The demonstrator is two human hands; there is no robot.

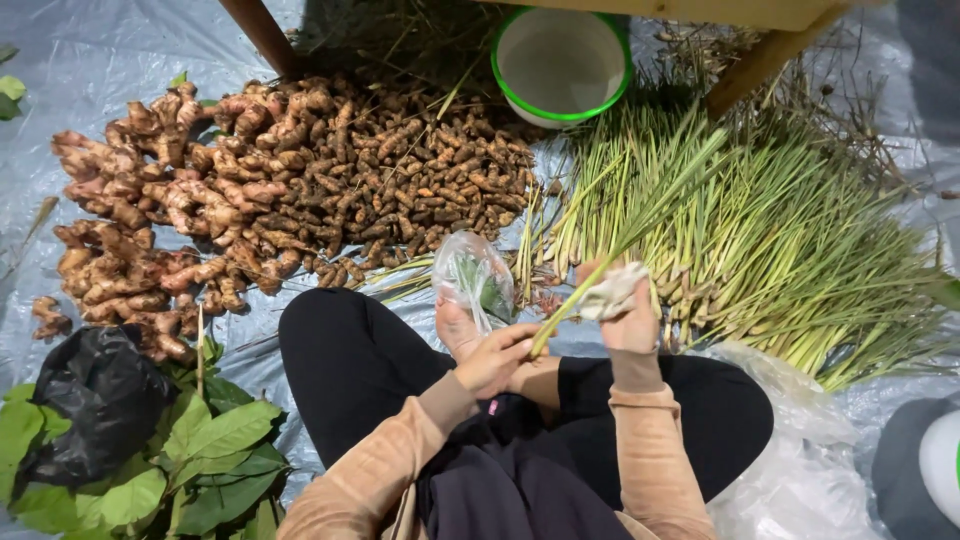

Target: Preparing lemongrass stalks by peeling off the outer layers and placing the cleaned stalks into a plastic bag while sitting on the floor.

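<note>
I sit cross-legged on a grey plastic sheet. My left hand grips the lower end of a lemongrass stalk, which slants up and to the right. My right hand is closed on a pale rag wrapped around that stalk, a little above the left hand. Just left of my hands lies a small clear plastic bag holding green bits.
A big pile of lemongrass lies to the right, a heap of turmeric and ginger roots to the left. A white bowl with a green rim stands at the back. Green leaves and a black bag lie at my left knee.
</note>
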